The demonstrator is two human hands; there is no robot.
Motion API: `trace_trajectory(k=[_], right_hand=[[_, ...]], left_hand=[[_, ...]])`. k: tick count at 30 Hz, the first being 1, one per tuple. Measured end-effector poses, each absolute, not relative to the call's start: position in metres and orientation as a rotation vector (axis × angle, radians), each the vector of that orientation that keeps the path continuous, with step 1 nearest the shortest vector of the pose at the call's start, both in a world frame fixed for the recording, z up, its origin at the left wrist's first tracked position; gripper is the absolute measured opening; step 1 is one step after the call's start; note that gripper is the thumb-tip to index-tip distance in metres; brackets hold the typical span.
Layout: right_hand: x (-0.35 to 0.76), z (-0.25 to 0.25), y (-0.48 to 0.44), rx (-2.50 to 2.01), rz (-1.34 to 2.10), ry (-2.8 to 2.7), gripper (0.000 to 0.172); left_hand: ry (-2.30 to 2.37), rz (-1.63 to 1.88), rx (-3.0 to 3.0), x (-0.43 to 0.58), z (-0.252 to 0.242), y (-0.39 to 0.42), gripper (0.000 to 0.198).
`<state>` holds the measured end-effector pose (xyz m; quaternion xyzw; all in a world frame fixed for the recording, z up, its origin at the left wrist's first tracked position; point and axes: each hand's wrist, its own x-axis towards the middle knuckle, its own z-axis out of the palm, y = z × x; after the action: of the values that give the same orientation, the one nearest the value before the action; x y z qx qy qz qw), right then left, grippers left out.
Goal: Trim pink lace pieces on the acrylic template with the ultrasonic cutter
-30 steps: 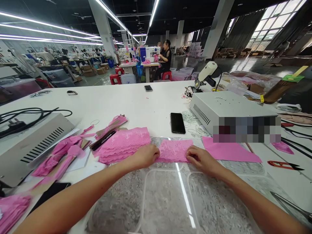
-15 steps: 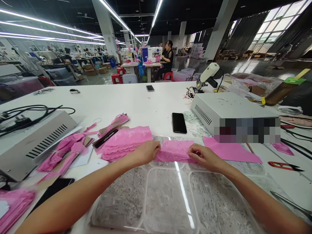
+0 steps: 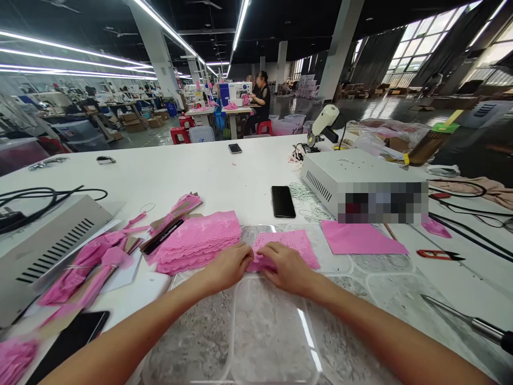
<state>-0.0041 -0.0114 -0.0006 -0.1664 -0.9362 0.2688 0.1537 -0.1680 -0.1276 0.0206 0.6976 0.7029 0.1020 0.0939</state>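
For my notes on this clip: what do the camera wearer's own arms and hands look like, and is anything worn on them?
The left hand and right hand are ungloved. The left forearm and right forearm are bare, with no sleeves in view. No watch or bracelet shows; rings can't be ruled out.

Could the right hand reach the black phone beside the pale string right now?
Probably yes: the phone lies just beyond the pink lace the right hand is touching, with nothing standing in between. That hand would likely need to leave the lace first.
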Motion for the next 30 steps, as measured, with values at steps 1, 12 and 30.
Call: trace_trajectory(k=[1, 12, 30], right_hand=[[-0.012, -0.003, -0.014, -0.478, 0.773, -2.675, 0.014], [-0.008, -0.001, 0.008, -0.59, 0.963, -2.417, 0.018], [0.011, 0.02, 0.029, -0.763, 1.164, -2.135, 0.023]], left_hand=[[2.087, 0.315, 2.109, -0.167, 0.018, -0.131, 0.022], [1.989, 0.281, 2.411, -0.151, -0.015, -0.167, 0.041], [2.217, 0.23, 2.147, -0.168, -0.019, -0.152, 0.024]])
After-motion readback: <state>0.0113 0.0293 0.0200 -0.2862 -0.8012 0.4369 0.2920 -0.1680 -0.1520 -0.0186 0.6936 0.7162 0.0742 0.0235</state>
